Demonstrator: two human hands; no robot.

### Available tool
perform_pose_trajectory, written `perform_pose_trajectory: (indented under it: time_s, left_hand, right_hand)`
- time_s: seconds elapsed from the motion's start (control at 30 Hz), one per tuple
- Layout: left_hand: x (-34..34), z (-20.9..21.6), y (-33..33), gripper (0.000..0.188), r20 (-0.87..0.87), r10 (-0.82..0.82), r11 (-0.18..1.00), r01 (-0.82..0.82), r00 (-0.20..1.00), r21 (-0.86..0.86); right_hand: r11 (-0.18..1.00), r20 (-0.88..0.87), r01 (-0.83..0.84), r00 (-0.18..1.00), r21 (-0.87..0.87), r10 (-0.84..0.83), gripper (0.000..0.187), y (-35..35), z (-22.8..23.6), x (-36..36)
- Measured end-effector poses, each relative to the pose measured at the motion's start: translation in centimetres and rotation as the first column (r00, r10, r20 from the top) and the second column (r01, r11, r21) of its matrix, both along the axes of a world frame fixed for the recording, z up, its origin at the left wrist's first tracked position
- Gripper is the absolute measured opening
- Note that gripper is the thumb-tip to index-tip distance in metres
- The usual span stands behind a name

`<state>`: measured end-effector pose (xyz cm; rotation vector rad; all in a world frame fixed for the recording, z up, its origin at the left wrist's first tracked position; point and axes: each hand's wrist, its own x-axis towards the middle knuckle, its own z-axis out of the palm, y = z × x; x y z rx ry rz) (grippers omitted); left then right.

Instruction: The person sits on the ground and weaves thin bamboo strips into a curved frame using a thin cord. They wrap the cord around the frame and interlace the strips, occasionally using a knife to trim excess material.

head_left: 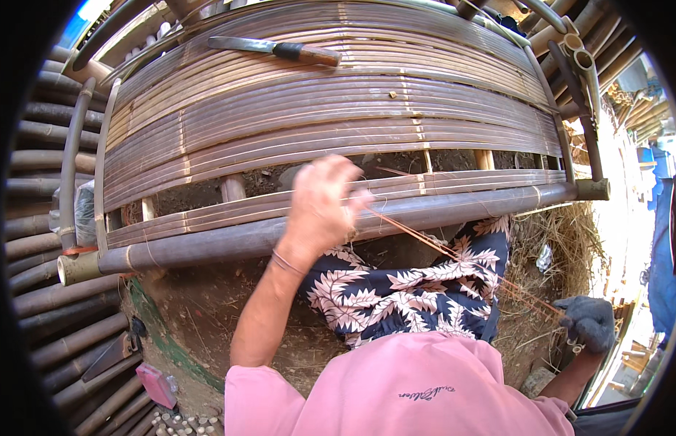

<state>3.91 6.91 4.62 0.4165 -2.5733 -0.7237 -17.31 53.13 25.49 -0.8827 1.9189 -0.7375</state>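
Thin reddish-brown cords point(413, 231) stretch slantwise across my lap. Their upper end meets the fingertips of my bare left hand point(325, 202), which is curled, slightly blurred, and above the front rail of a bamboo slat bench point(331, 105). Far to the right, the lower end runs into my right hand point(589, 324), closed in a dark grey glove. A small pale ring-shaped thing shows at the glove's lower edge. On the slats toward the back lies a knife point(276, 51) with a wide blade and a wood-and-black handle, apart from both hands.
A thick bamboo pole point(207, 243) forms the bench's front edge, with a gap in the slats behind it. Bamboo poles point(54, 192) are stacked on the left. A pink box point(156, 386) sits at lower left. Dry straw point(560, 243) covers the ground on the right.
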Motion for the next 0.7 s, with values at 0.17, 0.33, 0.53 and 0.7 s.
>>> perform_pose_trajectory:
  time_s: [0.17,0.33,0.53,0.7]
  left_hand:
    - [0.0,1.2,5.6,0.033,-0.004,-0.292,0.944,0.289,0.956,0.156]
    - [-0.2,1.9,6.3,0.033,-0.250,-0.217,0.942,0.270,0.943,0.199]
    - [-2.1,3.3,4.9,0.033,0.105,-0.442,0.849,0.378,0.891,0.368]
    - [-0.5,4.8,7.6,0.028,0.199,-0.793,0.551,0.537,0.576,0.639]
  right_hand:
    - [0.867,-0.074,0.189,0.965,-0.462,-0.250,0.018,-3.5,-1.3,0.7]
    - [0.431,0.489,0.597,0.802,-0.677,-0.343,0.014,-2.3,-0.8,3.4]
    - [0.597,-0.706,0.676,0.666,0.433,-0.242,0.025,13.4,0.7,-6.8]
    - [0.672,-0.940,0.696,0.341,0.252,0.000,0.059,15.6,-12.2,-7.8]
